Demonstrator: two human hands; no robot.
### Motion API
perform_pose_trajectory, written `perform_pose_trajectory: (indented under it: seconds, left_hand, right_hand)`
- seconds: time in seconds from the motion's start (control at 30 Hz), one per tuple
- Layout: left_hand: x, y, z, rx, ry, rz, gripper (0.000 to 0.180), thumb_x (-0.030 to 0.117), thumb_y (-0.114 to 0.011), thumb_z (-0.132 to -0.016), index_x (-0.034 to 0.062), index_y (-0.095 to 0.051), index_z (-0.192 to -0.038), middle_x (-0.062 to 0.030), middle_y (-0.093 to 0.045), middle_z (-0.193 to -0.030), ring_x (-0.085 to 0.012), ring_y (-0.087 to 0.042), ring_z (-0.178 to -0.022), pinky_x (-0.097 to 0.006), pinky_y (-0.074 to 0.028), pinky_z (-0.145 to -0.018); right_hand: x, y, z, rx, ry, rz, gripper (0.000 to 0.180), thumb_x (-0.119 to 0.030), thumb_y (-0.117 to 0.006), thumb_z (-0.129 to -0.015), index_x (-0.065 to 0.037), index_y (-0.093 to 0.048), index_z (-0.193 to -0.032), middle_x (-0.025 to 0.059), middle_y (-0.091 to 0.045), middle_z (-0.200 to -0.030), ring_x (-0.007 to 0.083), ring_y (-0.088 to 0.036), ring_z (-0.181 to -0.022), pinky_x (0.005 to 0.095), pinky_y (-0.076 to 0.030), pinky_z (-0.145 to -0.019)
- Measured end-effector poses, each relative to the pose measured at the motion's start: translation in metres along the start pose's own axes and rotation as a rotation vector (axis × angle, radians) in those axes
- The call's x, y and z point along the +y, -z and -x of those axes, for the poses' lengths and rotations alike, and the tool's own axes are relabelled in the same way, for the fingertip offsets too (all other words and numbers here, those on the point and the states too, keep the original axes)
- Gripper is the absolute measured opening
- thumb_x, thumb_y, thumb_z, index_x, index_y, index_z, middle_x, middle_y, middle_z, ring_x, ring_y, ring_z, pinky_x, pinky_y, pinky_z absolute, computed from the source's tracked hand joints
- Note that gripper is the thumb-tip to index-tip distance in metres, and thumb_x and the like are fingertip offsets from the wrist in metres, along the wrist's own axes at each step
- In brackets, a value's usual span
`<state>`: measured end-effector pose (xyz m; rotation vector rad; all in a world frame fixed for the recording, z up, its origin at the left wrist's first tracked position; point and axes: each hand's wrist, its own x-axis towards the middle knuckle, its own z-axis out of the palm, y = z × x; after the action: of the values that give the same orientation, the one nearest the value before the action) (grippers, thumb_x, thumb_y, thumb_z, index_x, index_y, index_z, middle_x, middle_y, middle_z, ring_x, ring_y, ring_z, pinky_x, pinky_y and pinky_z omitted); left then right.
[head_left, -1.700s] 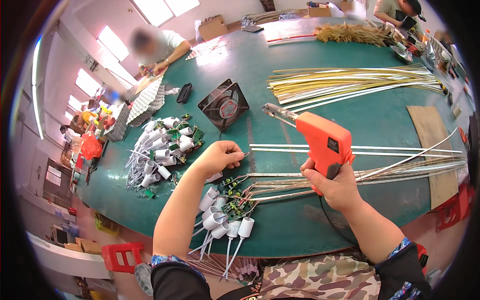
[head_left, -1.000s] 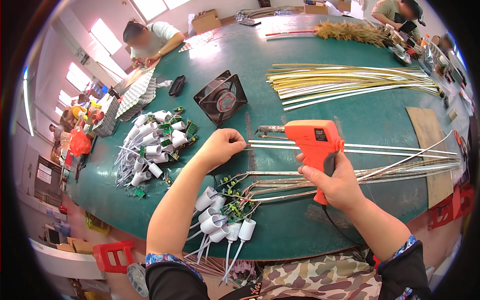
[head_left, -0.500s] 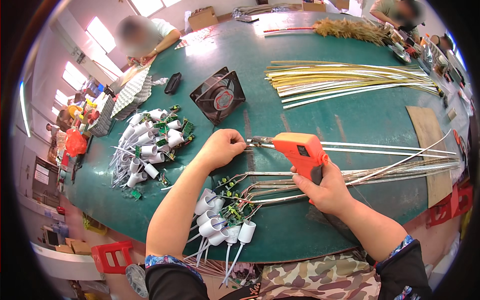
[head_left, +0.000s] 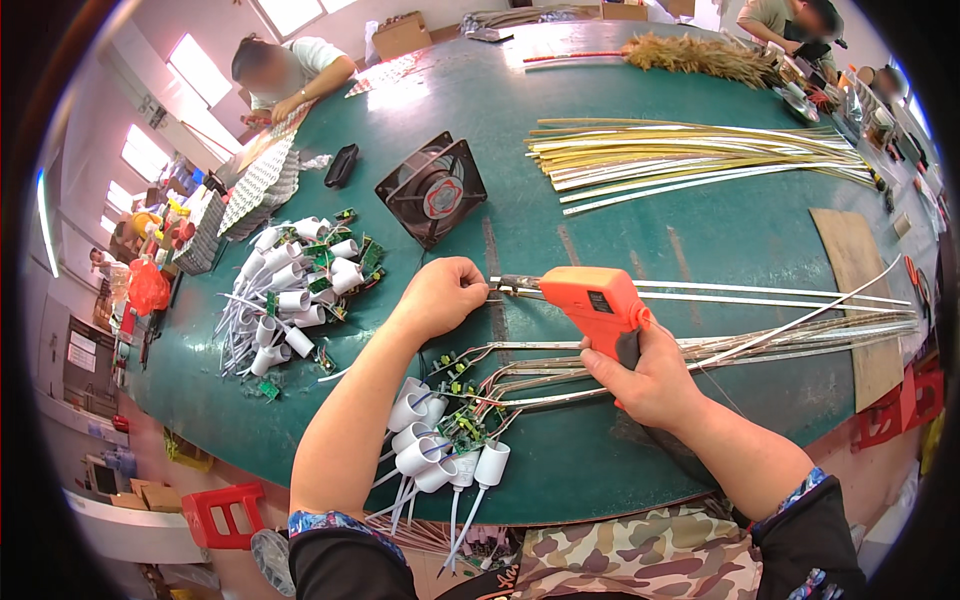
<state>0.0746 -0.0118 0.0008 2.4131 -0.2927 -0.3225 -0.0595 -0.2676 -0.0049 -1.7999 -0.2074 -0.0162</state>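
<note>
My right hand point(head_left: 650, 375) grips an orange soldering gun point(head_left: 592, 298) by its dark handle. The gun's metal tip point(head_left: 515, 284) points left, over the end of a thin white strip point(head_left: 770, 291) lying across the table. Close to that tip, the fingertips of my left hand point(head_left: 445, 297) are pinched together; whatever sits between them is too small to make out. Below and between my forearms lie several white cylindrical housings point(head_left: 418, 457) with green circuit boards point(head_left: 465, 425). Wires run from these boards to a bundle of strips point(head_left: 600, 378).
A black square fan point(head_left: 435, 190) stands beyond my left hand. Left of it is a pile of white housings with boards point(head_left: 290, 285). Yellow and white strips point(head_left: 690, 160) lie at the far right, near a brown board point(head_left: 855, 310). Another person point(head_left: 300, 80) works at the far left.
Both hands and the soldering gun stay nearly in place. The view has shifted slightly. At the far left, the other person's head has lifted a little.
</note>
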Motion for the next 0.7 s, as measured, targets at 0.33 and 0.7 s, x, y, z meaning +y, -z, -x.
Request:
perform_pose_trajectory:
  seconds: [0.33,0.7]
  left_hand:
    - [0.0005,-0.0010,-0.0005,0.016,0.004,-0.040,0.018,0.017,-0.069,-0.082,-0.0008,-0.068,-0.084,-0.0047,-0.060,-0.065,-0.0115,-0.053,-0.063,-0.031,-0.045,-0.059]
    - [0.0006,-0.0005,-0.0013,0.004,0.009,-0.027,0.018,0.017,-0.069,-0.082,-0.0013,-0.069,-0.085,-0.0049,-0.060,-0.066,-0.0118,-0.053,-0.064,-0.031,-0.045,-0.060]
  right_hand:
    - [-0.0053,0.0041,0.0021,-0.001,-0.045,-0.009,0.044,-0.021,-0.068,-0.089,-0.001,-0.053,-0.126,0.0155,-0.066,-0.106,0.0282,-0.065,-0.097,0.0381,-0.049,-0.087]
    - [-0.0051,0.0042,0.0015,0.026,0.018,-0.056,0.040,-0.020,-0.068,-0.089,-0.001,-0.055,-0.122,0.0132,-0.067,-0.105,0.0257,-0.065,-0.097,0.0365,-0.049,-0.089]
